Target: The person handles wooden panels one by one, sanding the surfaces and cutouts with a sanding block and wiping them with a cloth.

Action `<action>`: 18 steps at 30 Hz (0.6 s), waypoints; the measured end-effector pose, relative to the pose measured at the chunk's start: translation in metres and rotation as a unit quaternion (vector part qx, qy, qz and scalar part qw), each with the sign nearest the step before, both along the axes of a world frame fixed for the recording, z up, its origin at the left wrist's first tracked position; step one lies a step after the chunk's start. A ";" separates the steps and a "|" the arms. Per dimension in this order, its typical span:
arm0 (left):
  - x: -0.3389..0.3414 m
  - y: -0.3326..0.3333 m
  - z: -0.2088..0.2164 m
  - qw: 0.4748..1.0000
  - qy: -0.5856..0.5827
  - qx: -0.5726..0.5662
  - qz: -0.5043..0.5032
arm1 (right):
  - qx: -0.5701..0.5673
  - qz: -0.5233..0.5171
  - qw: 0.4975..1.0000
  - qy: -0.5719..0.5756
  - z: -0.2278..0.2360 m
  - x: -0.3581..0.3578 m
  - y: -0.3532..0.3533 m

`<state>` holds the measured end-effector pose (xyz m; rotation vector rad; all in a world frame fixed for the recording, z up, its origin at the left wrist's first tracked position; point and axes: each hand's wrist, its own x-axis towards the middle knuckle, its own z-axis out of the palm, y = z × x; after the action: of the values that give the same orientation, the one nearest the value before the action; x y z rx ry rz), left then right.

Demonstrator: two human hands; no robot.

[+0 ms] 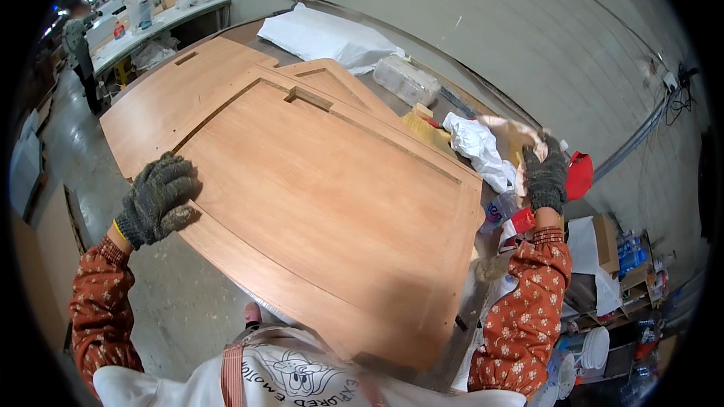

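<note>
A wide light-brown wooden panel (332,181) with a long routed groove and a rectangular notch lies in front of me, on top of other wooden panels. My left hand (157,200), in a dark grey knitted glove, rests on its left edge, fingers and thumb apart and holding nothing. Off the panel's far right corner, my right hand (546,173) wears a matching glove. Its fingers are closed on a crumpled pale pink cloth (513,130), partly blurred. Just beyond that hand is a red object (578,175) whose kind I cannot make out.
A second panel (151,102) extends to the far left. White plastic sheeting (324,34), a clear plastic-wrapped block (407,81) and a white crumpled bag (479,149) lie behind. Shelves with bottles (632,252) and a white bucket (596,347) stand right. A person (78,53) stands far left.
</note>
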<state>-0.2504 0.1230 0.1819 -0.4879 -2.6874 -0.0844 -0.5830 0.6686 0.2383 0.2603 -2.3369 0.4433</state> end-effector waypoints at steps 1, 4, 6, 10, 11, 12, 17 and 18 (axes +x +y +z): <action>0.001 -0.007 -0.002 1.000 0.021 0.003 -0.002 | -0.001 0.010 0.999 0.034 0.007 0.008 -0.017; 0.002 -0.030 -0.012 0.998 0.025 0.061 0.015 | -0.036 0.065 0.995 0.070 0.004 0.005 -0.052; 0.003 -0.030 -0.011 0.996 0.043 0.076 0.029 | -0.041 0.028 0.990 -0.131 0.002 0.010 -0.080; 0.008 -0.032 -0.025 0.982 0.122 0.128 0.070 | 0.239 -0.025 0.934 -0.264 -0.065 0.004 -0.136; 0.008 -0.030 -0.024 0.978 0.145 0.134 0.072 | 0.208 0.010 0.942 -0.263 -0.061 0.004 -0.140; 0.009 -0.027 -0.024 0.974 0.161 0.139 0.077 | 0.177 0.048 0.945 -0.270 -0.063 0.002 -0.150; 0.012 -0.020 -0.025 0.966 0.184 0.160 0.085 | 0.180 0.232 0.937 -0.188 -0.055 -0.009 -0.256; 0.013 -0.019 -0.026 0.966 0.173 0.166 0.095 | 0.169 0.235 0.941 -0.174 -0.056 -0.010 -0.287</action>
<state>-0.2373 0.1044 0.1561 -0.1235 -2.2993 -0.3529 -0.5927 0.3821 0.1826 0.9902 -2.6882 0.3261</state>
